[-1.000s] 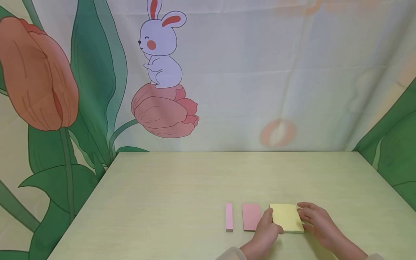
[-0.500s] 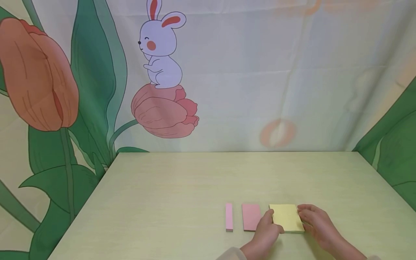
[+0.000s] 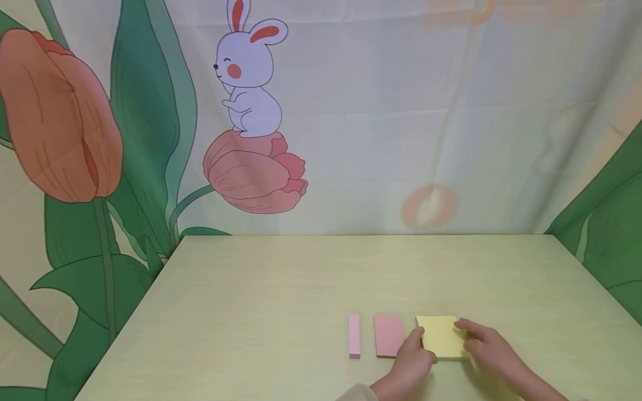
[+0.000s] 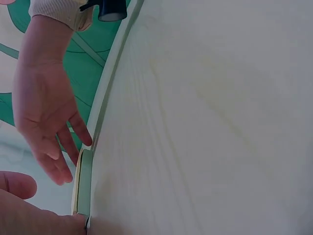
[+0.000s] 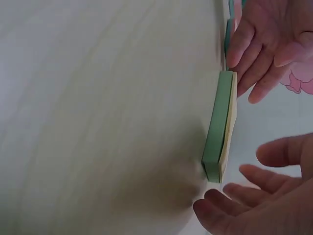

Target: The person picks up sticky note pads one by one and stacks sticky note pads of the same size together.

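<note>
A yellow sticky-note pad [image 3: 440, 337] lies flat on the table, with a thicker green layer [image 5: 218, 120] beneath it in the right wrist view. My left hand [image 3: 412, 365] is at its left edge, fingers extended and touching it. From the other side my right hand [image 3: 494, 353] reaches its right edge, the forefinger by the far right corner. Left of these is a pink sticky-note pad [image 3: 388, 335], its near right corner partly hidden by my left hand. Further left lies a narrow pink sticky-note pad [image 3: 354, 335].
The pale table [image 3: 225, 323] extends to the left and behind the pads. A curtain with a printed rabbit [image 3: 253, 83] and tulips hangs behind its far edge.
My right hand has shifted slightly left, its fingers now at the yellow pad's right edge. My left hand and the pink pads stay nearly where they were.
</note>
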Action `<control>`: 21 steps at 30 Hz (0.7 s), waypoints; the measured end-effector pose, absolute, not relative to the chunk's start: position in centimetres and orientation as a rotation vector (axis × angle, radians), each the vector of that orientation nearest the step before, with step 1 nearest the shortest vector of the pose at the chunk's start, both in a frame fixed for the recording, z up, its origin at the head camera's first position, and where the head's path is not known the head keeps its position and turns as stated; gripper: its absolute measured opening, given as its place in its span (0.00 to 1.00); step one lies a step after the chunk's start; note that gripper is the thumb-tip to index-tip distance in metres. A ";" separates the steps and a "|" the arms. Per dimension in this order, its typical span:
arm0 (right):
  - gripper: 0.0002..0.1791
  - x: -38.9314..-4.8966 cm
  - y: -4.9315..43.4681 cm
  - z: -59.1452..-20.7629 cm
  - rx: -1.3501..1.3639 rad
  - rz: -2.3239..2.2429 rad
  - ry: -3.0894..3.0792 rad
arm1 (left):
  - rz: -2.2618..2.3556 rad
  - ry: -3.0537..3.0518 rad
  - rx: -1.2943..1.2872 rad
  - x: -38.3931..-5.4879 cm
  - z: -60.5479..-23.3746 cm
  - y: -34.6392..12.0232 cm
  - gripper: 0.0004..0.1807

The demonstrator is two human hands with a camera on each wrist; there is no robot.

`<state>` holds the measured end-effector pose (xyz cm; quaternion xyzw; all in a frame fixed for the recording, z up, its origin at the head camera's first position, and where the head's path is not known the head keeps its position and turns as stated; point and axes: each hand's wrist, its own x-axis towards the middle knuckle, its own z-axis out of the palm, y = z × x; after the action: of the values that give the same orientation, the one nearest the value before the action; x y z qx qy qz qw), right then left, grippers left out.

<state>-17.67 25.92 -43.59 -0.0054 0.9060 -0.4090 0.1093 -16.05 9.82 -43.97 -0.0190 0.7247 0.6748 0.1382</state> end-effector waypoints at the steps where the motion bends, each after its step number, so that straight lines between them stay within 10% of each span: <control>1: 0.26 -17.6 26.0 -43.7 -0.065 -1.150 2.701 | 1.936 2.107 -0.043 -16.0 -43.9 9.8 0.36; 21: 0.24 -16.9 25.7 -44.8 -0.430 -0.607 3.037 | 1.895 2.085 -0.023 -15.8 -43.7 9.3 0.35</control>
<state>-16.91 25.69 -44.84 -0.1375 0.9713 -0.1941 0.0073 -15.79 9.29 -43.68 -0.0080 0.7303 0.6637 0.1614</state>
